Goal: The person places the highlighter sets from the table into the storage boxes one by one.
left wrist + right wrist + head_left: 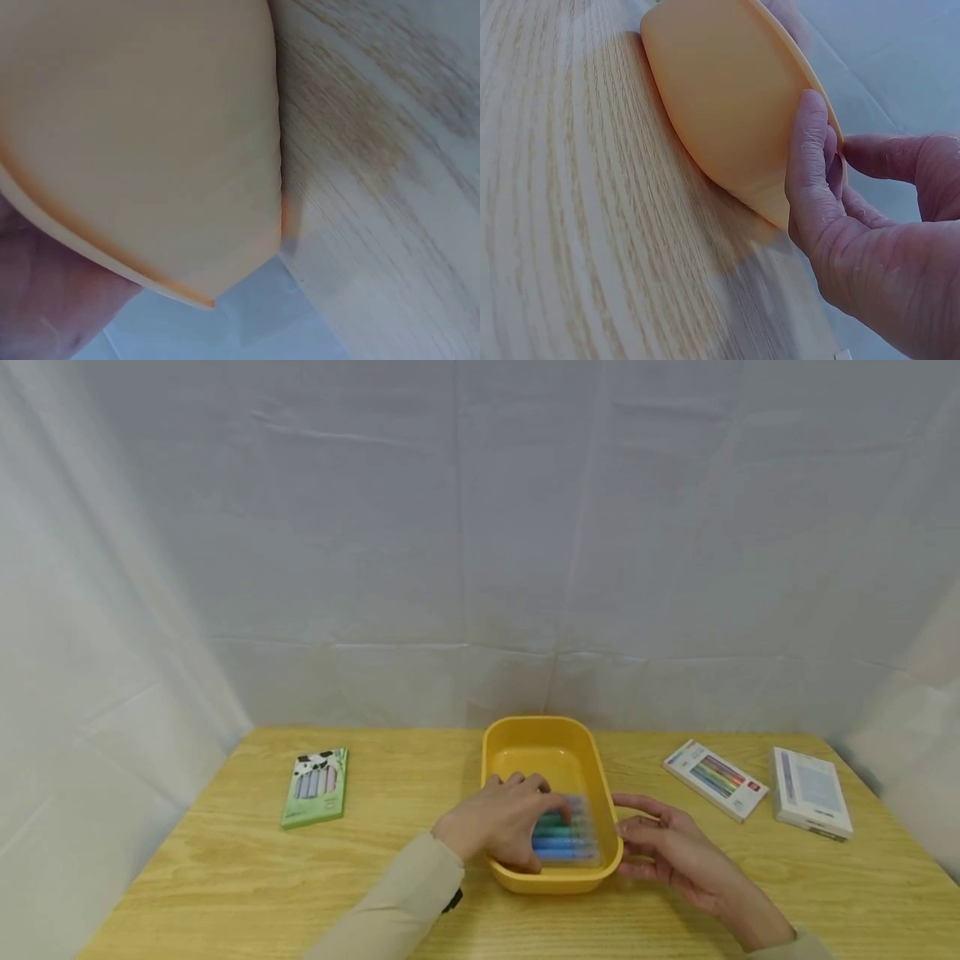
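A yellow plastic basin (pixel 551 884) stands on the wooden table. My left hand (pixel 512 822) reaches over its left rim and, with bent fingers and thumb, grips a clear pack of green and blue pens (pixel 564 843) lying inside. In the left wrist view the basin's outer wall (pixel 165 142) hides most of that hand (pixel 60 285). On the opposite side my right hand (pixel 678 853) pinches the rim. The right wrist view shows its thumb on the rim and its fingers (pixel 810 157) along the outer wall.
A green box with a cow-patterned front (pixel 315 789) lies to the left on the table. To the right are a white box with rainbow-coloured pens (pixel 716 779) and another white box (pixel 812 793). A pale sheet (pixel 517 568) hangs behind the table.
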